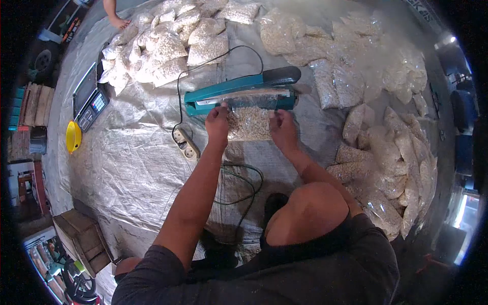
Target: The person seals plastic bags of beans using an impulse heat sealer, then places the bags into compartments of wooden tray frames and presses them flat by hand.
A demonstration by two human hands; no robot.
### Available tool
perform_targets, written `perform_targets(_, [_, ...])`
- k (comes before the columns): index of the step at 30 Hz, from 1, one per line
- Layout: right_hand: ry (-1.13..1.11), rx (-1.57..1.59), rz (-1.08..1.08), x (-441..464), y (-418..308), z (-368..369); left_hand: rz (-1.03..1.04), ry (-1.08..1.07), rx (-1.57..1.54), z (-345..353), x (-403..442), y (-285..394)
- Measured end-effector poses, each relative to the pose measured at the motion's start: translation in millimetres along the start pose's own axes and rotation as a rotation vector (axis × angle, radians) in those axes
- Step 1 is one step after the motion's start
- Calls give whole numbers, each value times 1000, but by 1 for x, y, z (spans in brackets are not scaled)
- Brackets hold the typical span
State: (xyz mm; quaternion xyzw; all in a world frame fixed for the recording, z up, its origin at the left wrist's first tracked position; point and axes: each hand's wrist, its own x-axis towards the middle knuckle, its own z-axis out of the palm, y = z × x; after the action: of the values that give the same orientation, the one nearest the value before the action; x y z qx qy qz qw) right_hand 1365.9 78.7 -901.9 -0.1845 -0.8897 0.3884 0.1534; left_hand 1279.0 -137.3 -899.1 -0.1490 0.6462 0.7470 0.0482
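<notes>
A clear plastic bag (249,123) filled with small pale pieces lies in front of a green heat sealer (223,90). Its flattened top end reaches in under the sealer's raised arm, which has a black handle (282,75). My left hand (217,123) pinches the bag's left upper corner, close to the sealer's base. At the right upper corner, my right hand (283,130) has its fingers closed on the bag's edge. What the small pieces are, I cannot make out.
Filled bags (162,48) are heaped at the back left, with another person's hand (120,23) beside them. More bags (391,162) lie along the right. A scale (91,104), a yellow bowl (73,136) and a power strip (185,144) with cables are on the sheet.
</notes>
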Motion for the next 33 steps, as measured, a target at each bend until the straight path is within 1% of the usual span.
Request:
perform_targets(3, [-64,-9,4,-5,-2,2,-19,1,-106,1,2,-7])
perform_targets(6, [-107,11,10,-8,-5,1,72,13,-16,-1,6,-11])
perform_targets(9, [-110,9,18,-10,-14,-3,38,7,-124,-2,14,-21])
perform_targets(14, [-123,34,7,-10,-7,0,37,38,-76,-3,16,-20])
perform_targets(17, [-124,29,58,-11,-9,1,36,60,-79,-2,17,-18])
perform_targets(21, [-121,29,29,-11,-6,2,42,45,-116,-1,17,-17])
perform_targets(24, [-122,-14,-3,-12,-5,0,32,68,-39,1,8,-3])
perform_targets(27, [-123,-1,8,-11,-5,1,34,70,-55,1,8,-6])
perform_targets(30, [-134,-4,31,-12,-9,-1,-16,43,-83,-1,3,0])
perform_targets(33, [-144,-8,29,-11,-4,1,-26,5,-150,-8,11,-19])
